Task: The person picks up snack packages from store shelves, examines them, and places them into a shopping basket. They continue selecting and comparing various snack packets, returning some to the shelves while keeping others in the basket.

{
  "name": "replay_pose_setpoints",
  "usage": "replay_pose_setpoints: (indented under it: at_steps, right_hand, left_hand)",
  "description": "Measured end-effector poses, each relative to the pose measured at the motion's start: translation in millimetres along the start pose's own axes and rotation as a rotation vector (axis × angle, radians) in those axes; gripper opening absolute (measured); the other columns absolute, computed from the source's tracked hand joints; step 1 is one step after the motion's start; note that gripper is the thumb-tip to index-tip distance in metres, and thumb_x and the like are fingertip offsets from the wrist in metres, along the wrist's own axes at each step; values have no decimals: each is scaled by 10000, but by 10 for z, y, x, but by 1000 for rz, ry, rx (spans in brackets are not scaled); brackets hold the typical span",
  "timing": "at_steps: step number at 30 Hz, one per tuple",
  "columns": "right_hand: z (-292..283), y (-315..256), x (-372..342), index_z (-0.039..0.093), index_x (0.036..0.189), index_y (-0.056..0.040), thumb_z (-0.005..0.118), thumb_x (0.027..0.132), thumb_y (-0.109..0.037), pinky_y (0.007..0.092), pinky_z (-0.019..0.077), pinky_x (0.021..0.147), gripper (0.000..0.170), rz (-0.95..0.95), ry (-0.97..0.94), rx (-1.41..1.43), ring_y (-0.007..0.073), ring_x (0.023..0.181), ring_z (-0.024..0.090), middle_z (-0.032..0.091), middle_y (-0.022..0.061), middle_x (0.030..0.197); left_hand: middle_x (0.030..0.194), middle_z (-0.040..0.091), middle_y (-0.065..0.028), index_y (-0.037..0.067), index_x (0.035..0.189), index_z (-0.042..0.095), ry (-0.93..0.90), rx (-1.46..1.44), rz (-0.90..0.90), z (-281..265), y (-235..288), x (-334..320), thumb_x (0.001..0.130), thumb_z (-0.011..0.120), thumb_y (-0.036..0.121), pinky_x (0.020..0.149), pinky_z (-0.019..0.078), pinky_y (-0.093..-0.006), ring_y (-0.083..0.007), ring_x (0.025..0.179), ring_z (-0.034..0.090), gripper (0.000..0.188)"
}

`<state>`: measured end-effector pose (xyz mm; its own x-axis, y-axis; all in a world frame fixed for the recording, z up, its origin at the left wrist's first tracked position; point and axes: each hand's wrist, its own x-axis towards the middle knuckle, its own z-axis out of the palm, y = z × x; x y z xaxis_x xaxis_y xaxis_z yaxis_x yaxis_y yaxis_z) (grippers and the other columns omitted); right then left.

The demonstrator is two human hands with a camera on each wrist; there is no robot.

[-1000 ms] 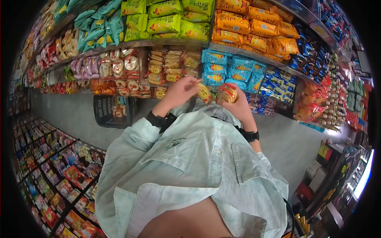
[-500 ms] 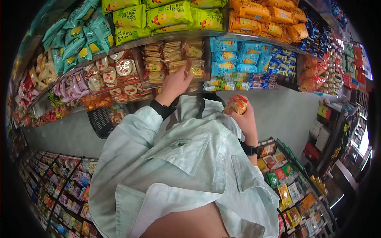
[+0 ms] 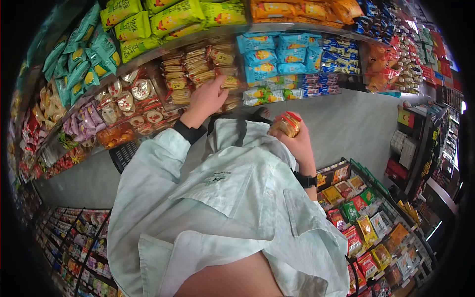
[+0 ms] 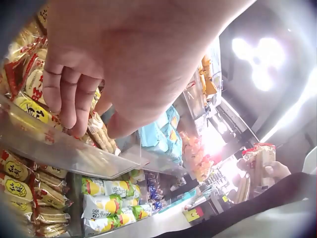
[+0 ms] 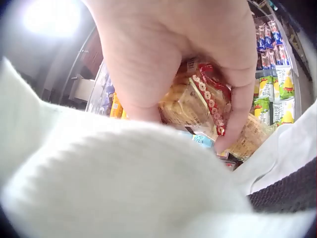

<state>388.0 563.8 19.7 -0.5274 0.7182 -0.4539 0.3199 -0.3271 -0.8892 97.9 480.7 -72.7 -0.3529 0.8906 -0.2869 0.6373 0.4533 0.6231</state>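
Observation:
Over the bin of wrapped crackers, the left hand reaches in. In the left wrist view that hand has its fingers pointing down past the bin's clear front wall, with thumb and fingers around a cracker packet; no firm grip shows. Close to the body, the right hand grips clear, red-edged cracker packets. From the right wrist, its thumb and fingers curl round the packets, and another packet shows beyond the fingertips.
Green packs, orange packs and blue packs fill neighbouring bins. A dark basket is partly hidden by the left sleeve. Another snack rack stands at lower right, beyond grey floor.
The left hand went from beside the right hand, where it had a yellow-labelled packet, to the cracker bin. The right hand keeps its packets. The head view has shifted along the shelves.

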Motion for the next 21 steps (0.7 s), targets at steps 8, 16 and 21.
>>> replay_pose_setpoints:
  at_steps: [8,16,21]
  right_hand:
    - [-652,19,134,506,1290,-22,661,832,35,462,594,968,486,10,-243,625,313,1276,593,589,155,1325]
    - [-1039,48,222,490,1331,-23,644,841,24,464,602,946,516,78,-382,646,306,1280,585,556,154,1384]
    - [-1058,156,287,513,1339,-28,644,864,55,449,614,913,500,143,-327,510,277,1214,617,564,127,1347]
  left_hand:
    - [942,693,-112,111,1364,587,-112,-316,65,167,1184,-511,895,723,312,722,542,-417,-281,855,685,528]
    - [1061,708,-168,89,1262,576,-70,-335,133,562,1757,-697,900,728,270,786,551,-439,-360,964,701,432]
    - [1034,711,-174,93,1199,580,149,-274,-72,368,1368,-783,907,719,247,790,552,-440,-365,929,704,359]
